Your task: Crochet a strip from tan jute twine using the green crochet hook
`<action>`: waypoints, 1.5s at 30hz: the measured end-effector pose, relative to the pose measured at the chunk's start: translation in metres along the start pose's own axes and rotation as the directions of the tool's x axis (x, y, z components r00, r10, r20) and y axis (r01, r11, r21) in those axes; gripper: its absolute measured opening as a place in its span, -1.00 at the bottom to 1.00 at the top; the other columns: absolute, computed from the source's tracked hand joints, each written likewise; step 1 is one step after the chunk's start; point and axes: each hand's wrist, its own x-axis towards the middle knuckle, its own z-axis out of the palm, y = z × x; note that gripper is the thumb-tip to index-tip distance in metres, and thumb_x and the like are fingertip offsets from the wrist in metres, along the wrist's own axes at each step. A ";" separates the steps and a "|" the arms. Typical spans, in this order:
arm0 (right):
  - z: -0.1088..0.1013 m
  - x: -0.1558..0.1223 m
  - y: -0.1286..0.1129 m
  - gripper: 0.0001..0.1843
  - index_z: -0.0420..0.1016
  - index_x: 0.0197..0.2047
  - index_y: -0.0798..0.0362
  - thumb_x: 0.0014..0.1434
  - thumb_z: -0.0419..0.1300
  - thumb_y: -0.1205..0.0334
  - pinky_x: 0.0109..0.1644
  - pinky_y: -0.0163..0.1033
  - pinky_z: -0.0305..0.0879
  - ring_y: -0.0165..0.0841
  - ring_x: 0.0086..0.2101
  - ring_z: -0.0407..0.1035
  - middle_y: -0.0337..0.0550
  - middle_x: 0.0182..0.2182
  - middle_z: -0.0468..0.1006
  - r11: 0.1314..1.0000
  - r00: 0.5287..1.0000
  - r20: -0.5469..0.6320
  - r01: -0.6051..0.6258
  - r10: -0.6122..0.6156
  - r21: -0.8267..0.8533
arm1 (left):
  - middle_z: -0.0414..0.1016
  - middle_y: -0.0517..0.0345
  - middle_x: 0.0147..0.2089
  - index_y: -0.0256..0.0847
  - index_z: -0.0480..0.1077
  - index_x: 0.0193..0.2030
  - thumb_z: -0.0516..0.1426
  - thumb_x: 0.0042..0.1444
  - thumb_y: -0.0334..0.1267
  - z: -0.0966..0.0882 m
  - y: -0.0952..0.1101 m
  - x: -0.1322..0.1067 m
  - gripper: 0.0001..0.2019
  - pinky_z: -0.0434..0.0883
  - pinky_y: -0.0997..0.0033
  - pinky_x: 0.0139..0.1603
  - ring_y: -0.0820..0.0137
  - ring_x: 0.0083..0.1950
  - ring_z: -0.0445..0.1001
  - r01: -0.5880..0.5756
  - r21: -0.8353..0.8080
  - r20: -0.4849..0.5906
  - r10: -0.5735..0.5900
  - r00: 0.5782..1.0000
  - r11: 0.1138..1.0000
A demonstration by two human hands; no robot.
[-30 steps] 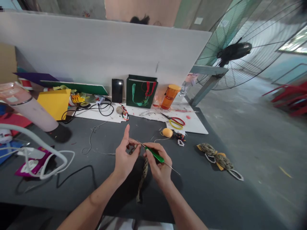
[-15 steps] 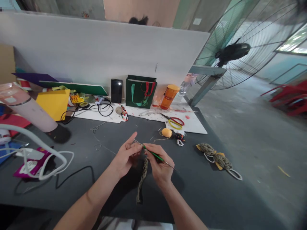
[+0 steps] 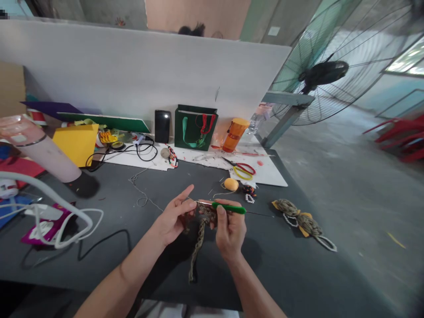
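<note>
My right hand (image 3: 231, 229) grips a crochet hook (image 3: 230, 208) by its green handle, the metal shaft pointing left. My left hand (image 3: 175, 218) pinches a piece of grey-brown crochet work (image 3: 198, 240) at the hook's tip, its index finger raised. A narrow strip of the work hangs down between the hands toward the table's near edge. Thin grey yarn (image 3: 144, 198) runs over the table to my left hand. The exact stitches at the hook tip are too small to make out.
Beyond the hands lie a yellow yarn ball (image 3: 231, 184), scissors (image 3: 243, 170) and beads (image 3: 249, 194). Grey yarn skeins (image 3: 298, 216) sit at right. A green gift bag (image 3: 194, 128), phone (image 3: 162, 126) and orange bottle (image 3: 236, 136) stand behind. At left are a tumbler (image 3: 49, 154) and white cable (image 3: 82, 216).
My right hand has turned and shifted slightly right, drawing the hook back. More of the green handle and the crochet work between my hands now shows. My left hand stays nearly in place.
</note>
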 end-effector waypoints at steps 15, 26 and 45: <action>0.001 0.004 0.000 -0.70 0.34 -0.17 -0.06 0.33 0.16 -0.12 -0.68 -0.28 0.33 -0.29 -0.62 0.51 -0.17 -0.48 0.64 0.913 0.964 0.115 -0.263 0.239 0.312 | 0.36 0.37 -0.53 -0.18 0.57 0.12 0.43 -0.17 -0.40 -0.001 0.011 -0.004 -0.39 0.17 0.50 -0.40 0.59 -0.49 0.22 -0.176 0.239 0.129 0.149 0.980 0.955; 0.009 0.005 -0.003 -0.64 0.45 -0.27 -0.02 0.14 0.36 -0.12 -0.76 -0.41 0.15 -0.42 -0.69 0.38 -0.28 -0.56 0.57 0.838 0.939 0.168 -0.344 0.301 0.424 | 0.39 0.32 -0.42 -0.05 0.55 0.16 0.42 -0.12 -0.39 0.001 0.003 -0.006 -0.38 0.33 0.39 -0.20 0.48 -0.36 0.41 -0.198 0.212 0.214 0.153 0.965 0.957; 0.005 0.002 -0.001 -0.84 0.66 -0.26 -0.07 0.19 0.32 0.40 -0.32 -0.18 0.55 -0.27 -0.35 0.59 -0.13 -0.28 0.72 0.976 0.982 0.035 0.180 -0.185 0.124 | 0.49 0.33 -0.50 -0.17 0.47 0.24 0.50 -0.22 -0.33 0.001 -0.005 -0.002 -0.21 0.33 0.52 -0.30 0.54 -0.43 0.41 -0.145 0.174 0.118 0.126 0.985 0.974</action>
